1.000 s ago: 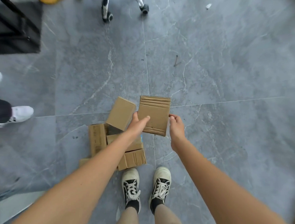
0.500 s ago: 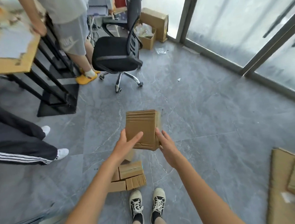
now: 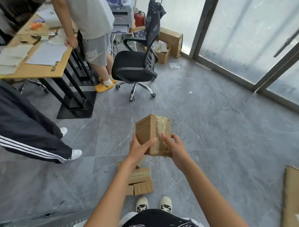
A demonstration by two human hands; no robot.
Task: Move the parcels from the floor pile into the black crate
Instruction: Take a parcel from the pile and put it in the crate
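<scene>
Cardboard parcel (image 3: 152,130), taped down one face, held up in front of the body above the grey tiled floor (image 3: 215,144), both hands on it. Left hand (image 3: 140,147) cupped against the lower left face, thumb laid across the front, fingers wrapped underneath out of sight. Right hand (image 3: 173,145) clasped on the taped right face, index finger stretched up along the tape, other fingers curled round the far edge. Grip of each hand closed snugly on the parcel, no gap visible between palm and cardboard. Parcel tilted slightly, upper corner pointing away from the body.

Floor pile (image 3: 139,180) of remaining parcels lying below the left forearm, just ahead of two white shoes (image 3: 153,204). Black crate nowhere in view.

Black office chair (image 3: 134,66) standing farther off, near a wooden bench (image 3: 40,66) strewn with papers. One bystander in grey shorts (image 3: 96,50) beside the bench, hand resting on its edge; another in striped black trousers (image 3: 26,129) at left. Flattened cardboard (image 3: 296,196) lying at lower right, glass doors (image 3: 253,40) behind.
</scene>
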